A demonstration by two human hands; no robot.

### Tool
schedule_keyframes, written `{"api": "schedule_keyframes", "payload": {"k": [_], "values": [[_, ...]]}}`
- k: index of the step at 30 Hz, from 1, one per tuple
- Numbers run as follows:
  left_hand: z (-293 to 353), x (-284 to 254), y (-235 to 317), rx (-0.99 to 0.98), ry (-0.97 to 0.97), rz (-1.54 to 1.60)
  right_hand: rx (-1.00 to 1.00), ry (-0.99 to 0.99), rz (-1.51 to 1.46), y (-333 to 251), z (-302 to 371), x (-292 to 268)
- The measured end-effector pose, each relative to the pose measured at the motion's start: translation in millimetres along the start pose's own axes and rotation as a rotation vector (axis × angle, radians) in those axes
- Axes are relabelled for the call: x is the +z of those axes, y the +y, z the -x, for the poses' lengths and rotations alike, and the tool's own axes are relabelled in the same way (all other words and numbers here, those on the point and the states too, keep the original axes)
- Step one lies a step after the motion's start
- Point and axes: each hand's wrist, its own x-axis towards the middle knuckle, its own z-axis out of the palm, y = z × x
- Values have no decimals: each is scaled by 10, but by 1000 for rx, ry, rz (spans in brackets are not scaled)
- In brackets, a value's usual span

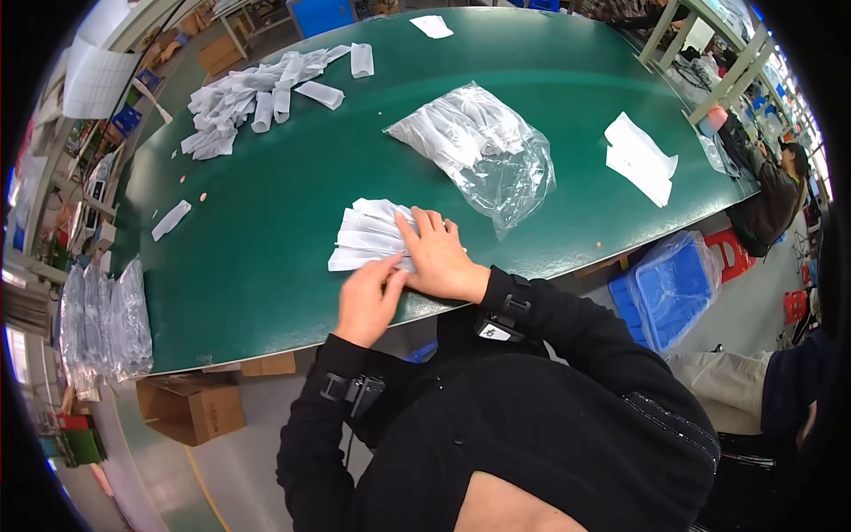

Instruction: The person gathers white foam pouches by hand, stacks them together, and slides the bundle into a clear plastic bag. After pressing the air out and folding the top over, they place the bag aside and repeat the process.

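"Where to look first?"
"At the green table [266, 293]. On top, close to the front edge: white strips [365, 232], spread out like a fan."
"And the right hand [441, 255]?"
"Open, palm down, fingers a bit apart. Just lying on the fan."
"And the left hand [365, 297]?"
"Half curled, thumb near a finger, tips at the fan, on the side by the table's front edge. Hard to tell if pinching any strip."
"What else on the table?"
"Around the middle, a clear bag [519, 184] with white things inside. On the far left part, a big messy pile [235, 102]. Near the left edge, a lone strip [172, 220]. On the right side, a white sheet [640, 161]."
"And off the table?"
"Past the front edge, to the right, a blue bin [651, 301]. Low by the front left corner, a brown box [213, 417]."
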Motion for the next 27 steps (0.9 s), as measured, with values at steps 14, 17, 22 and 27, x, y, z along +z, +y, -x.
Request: {"api": "schedule_keyframes", "payload": {"k": [14, 17, 22, 27], "values": [[-1008, 102, -770, 147, 183, 47, -26, -69, -170, 161, -97, -66], [-869, 172, -754, 36, 183, 241, -115, -31, -161, 135, 20, 8], [-597, 361, -440, -81, 152, 425, -144, -42, -245, 282, 294, -109], [-262, 652, 263, -95, -29, 803, -74, -152, -448, 614, 933, -653]]}}
